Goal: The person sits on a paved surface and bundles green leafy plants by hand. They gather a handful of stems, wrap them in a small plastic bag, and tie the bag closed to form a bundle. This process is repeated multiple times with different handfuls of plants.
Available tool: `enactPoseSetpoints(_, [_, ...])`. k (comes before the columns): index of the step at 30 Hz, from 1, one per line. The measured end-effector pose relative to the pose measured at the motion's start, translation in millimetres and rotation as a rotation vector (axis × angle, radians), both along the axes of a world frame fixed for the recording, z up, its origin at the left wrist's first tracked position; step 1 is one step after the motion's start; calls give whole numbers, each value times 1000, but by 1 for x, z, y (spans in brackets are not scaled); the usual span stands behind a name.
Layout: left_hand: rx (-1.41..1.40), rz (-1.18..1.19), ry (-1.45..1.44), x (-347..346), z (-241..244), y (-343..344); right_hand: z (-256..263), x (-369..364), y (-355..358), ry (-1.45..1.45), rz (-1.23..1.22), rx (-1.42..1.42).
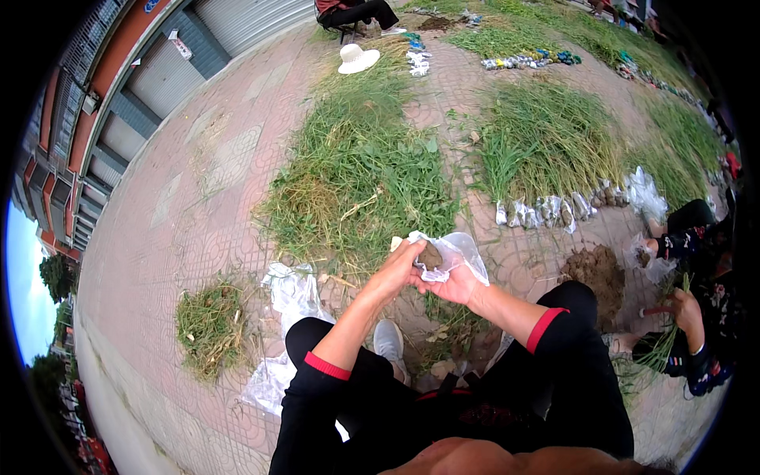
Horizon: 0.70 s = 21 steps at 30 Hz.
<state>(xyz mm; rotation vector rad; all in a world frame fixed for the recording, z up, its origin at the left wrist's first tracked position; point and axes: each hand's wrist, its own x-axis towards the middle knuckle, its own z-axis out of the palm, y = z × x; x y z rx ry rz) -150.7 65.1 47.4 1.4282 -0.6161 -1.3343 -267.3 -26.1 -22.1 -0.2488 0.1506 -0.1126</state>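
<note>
Low in front of my knees, both hands hold a clear plastic bag (473, 249) with a brown clod of mud (430, 255) in its mouth. My left hand (405, 261) grips the bag's left edge beside the clod, its thumb on top. My right hand (456, 284) lies palm up beneath the bag, partly covered by the thin film, and its fingers reach towards my left hand. Just beyond the hands spreads a heap of cut green grass and leafy stems (362, 184).
Bundled grass with bagged root ends (552, 211) lies at the right. A mud pile (594, 279) sits by my right knee, near a co-worker's hand (689, 314) holding stems. Plastic bags (291, 291) and a small grass heap (211, 329) lie left. Farther off are a white hat (357, 58) and a seated person (356, 15).
</note>
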Motion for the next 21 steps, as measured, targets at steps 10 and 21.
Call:
enactPoseSetpoints(10, [43,-124,-306,18,2,-3,7,-6,-11,-17,-119,-120])
enactPoseSetpoints(21, [-159,660,-227,122,-13,39,54,-56,-66,-223,-331,178])
